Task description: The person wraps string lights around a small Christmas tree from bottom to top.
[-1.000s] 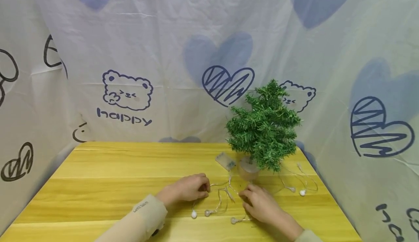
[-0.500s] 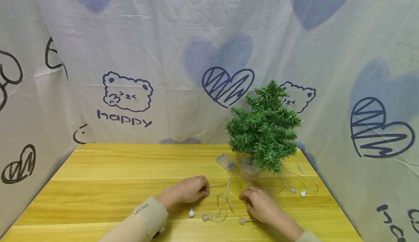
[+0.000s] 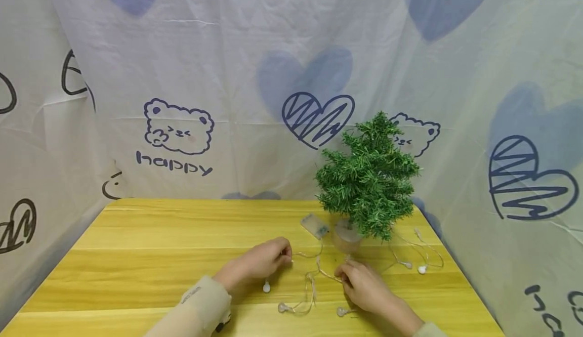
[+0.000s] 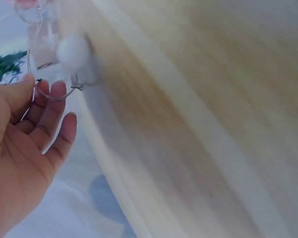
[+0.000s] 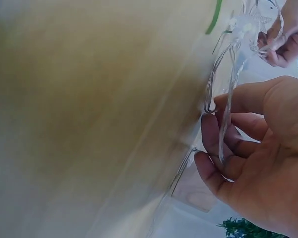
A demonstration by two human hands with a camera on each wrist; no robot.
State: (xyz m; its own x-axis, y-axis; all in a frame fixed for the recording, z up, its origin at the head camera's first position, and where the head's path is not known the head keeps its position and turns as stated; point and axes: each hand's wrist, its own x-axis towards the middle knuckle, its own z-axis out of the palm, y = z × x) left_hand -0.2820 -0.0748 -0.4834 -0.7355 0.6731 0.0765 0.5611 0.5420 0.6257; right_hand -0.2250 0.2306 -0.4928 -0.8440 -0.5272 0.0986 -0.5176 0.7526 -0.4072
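Note:
A string of fairy lights with clear wire (image 3: 319, 264) lies across the table between both hands. My left hand (image 3: 261, 261) pinches the wire between thumb and finger, and a white round bulb (image 3: 266, 287) shows just below it; that bulb (image 4: 73, 52) is close to the fingertips in the left wrist view. To the right, my right hand (image 3: 366, 287) holds the wire in curled fingers; wire strands (image 5: 224, 119) run between its thumb and fingers in the right wrist view. A clear bulb (image 3: 283, 307) and another clear bulb (image 3: 341, 311) rest near the front.
A small green artificial tree (image 3: 369, 177) stands at the back right on a round pale base (image 3: 347, 237). A flat clear battery box (image 3: 314, 225) lies left of the base. More wire and a white bulb (image 3: 422, 269) lie right of the tree. Printed cloth (image 3: 237, 74) hangs behind the wooden table (image 3: 159, 256).
My left hand has risen slightly away from the front edge, and the wire between the hands has shifted. The clear bulb near my right hand has moved right. The tree has stayed put.

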